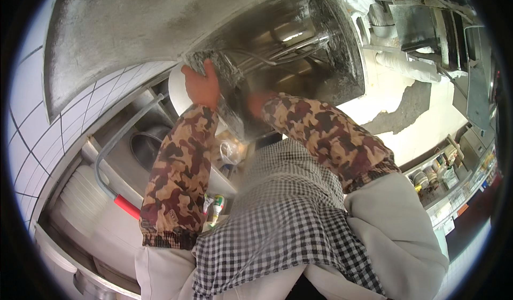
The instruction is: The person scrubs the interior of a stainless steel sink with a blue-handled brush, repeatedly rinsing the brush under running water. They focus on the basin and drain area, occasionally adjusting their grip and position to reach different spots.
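Observation:
In front of me is a metal mixing trough [292,83], probably a dough mixer, with a bent metal stirring bar [296,51] across its inside. White floury residue coats its end walls. My left hand [202,83] grips the left end wall [230,69] at its rim, with the thumb and fingers spread apart over it. Low inside the trough, close to the near side, is my right hand [258,102]; it is motion-blurred, and whether it holds anything cannot be made out. Camouflage sleeve covers [176,171] reach over both forearms.
A broad metal lid or panel [120,23] rises at upper left. To the left are a sink with a metal pot [146,147], a grey hose [106,155] with a red end, and stacked white plates or trays [80,203]. Shelves with containers [437,171] stand at right.

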The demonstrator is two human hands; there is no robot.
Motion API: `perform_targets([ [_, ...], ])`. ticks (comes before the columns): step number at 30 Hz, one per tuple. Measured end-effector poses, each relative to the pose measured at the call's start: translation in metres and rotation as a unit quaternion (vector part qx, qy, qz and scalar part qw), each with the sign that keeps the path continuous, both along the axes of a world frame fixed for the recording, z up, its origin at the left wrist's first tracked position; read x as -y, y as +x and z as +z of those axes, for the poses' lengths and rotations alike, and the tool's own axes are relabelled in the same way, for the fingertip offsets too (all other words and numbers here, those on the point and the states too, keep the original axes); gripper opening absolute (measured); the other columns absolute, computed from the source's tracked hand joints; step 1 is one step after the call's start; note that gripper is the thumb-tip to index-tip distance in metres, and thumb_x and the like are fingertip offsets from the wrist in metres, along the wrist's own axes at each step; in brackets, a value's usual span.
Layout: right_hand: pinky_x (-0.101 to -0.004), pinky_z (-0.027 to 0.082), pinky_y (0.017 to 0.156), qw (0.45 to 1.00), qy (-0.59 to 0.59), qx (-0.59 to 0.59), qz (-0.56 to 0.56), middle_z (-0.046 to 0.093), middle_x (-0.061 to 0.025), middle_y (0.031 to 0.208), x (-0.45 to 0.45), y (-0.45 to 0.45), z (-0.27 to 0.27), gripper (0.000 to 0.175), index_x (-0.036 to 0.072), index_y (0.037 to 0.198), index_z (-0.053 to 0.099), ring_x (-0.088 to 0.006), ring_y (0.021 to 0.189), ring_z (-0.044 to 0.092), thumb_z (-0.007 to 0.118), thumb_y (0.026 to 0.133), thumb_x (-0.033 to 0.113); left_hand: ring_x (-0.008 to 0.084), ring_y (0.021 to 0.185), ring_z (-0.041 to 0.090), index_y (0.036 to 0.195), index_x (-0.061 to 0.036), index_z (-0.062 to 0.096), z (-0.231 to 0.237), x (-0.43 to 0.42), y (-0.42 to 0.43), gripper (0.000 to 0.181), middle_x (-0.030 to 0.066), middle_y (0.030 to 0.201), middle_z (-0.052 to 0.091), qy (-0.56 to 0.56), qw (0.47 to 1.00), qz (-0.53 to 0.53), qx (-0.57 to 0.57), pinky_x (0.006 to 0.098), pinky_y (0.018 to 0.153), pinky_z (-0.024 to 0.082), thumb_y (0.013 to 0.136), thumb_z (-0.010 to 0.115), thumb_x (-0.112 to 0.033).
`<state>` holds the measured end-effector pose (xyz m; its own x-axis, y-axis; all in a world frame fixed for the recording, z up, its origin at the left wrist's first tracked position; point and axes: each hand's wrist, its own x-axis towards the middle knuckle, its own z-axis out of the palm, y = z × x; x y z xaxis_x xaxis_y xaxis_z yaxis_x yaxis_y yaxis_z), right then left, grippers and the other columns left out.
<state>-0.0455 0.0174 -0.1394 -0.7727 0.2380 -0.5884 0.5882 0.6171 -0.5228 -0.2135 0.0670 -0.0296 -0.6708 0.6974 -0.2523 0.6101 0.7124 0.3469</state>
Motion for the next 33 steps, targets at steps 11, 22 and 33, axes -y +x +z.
perform_targets([
  [11,-0.0456,0.059,0.061,0.999,-0.007,-0.027,-0.02,0.074,-0.0151,0.09,-0.024,0.003,0.029,0.021,0.007,0.094,0.078,-0.0294,0.08,0.073,0.07,0.077,0.017,0.0562,0.093,0.063,0.12,0.0103,0.044,-0.006,0.002,-0.002,0.067,0.0387,0.096,0.064,0.037,0.999,-0.014,-0.026,0.0578,0.079,0.048,0.095,0.06,-0.05],
  [22,-0.0485,0.059,0.073,0.991,-0.008,-0.008,-0.136,0.074,-0.0136,0.094,-0.018,-0.029,0.018,0.024,0.006,0.098,0.075,-0.0345,0.086,0.072,0.07,0.082,0.022,0.0582,0.095,0.061,0.123,0.0113,0.043,-0.003,-0.002,0.001,0.071,0.0407,0.098,0.064,0.023,0.999,-0.008,-0.022,0.0586,0.081,0.048,0.095,0.059,-0.052],
  [33,-0.0515,0.057,0.076,0.955,-0.093,-0.038,-0.279,0.073,-0.0215,0.096,-0.03,0.025,0.065,0.031,0.001,0.109,0.066,-0.0419,0.092,0.07,0.064,0.094,0.028,0.0543,0.1,0.062,0.125,0.0093,0.045,-0.008,0.002,-0.008,0.07,0.0363,0.107,0.064,0.004,0.999,-0.007,-0.031,0.0564,0.086,0.049,0.094,0.061,-0.051],
])
